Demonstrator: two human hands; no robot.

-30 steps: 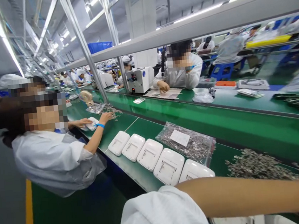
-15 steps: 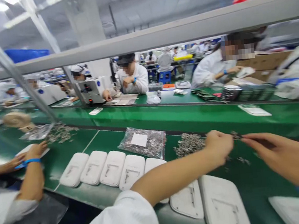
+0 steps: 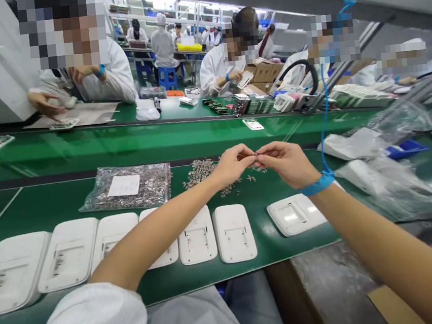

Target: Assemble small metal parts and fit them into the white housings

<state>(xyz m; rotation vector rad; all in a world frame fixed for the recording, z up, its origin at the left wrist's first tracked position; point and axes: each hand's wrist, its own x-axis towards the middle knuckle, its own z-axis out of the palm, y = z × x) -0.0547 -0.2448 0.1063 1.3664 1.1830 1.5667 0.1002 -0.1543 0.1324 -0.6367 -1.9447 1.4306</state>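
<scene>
1. Where the two hands meet above the green tabletop, whatever they pinch is too small and too covered by fingertips to make out; only a speck of grey metal shows between them.
2. Part of the pile of small metal parts is hidden behind the left hand, and a few loose pieces lie scattered just beside it on the mat.
3. At the left edge the row of white plastic housings is cut off, and one of them is crossed by the left forearm.
4. These housings are smooth, matte, rounded rectangles, each with a recessed panel in its face; one more lies apart at an angle under the right wrist.
5. Left of the pile lies a clear plastic bag, crinkled, full of the same grey parts, with a white paper label on top.
6. Crumpled clear film lies heaped at the right.
7. Both arms reach forward, bare from white sleeves, hands raised just above the pile.
8. Left-hand fingers are curled, thumb and forefinger pinched together.
9. The right hand, with a blue wrist strap and coiled cord, pinches toward the left, fingertips touching.
</scene>
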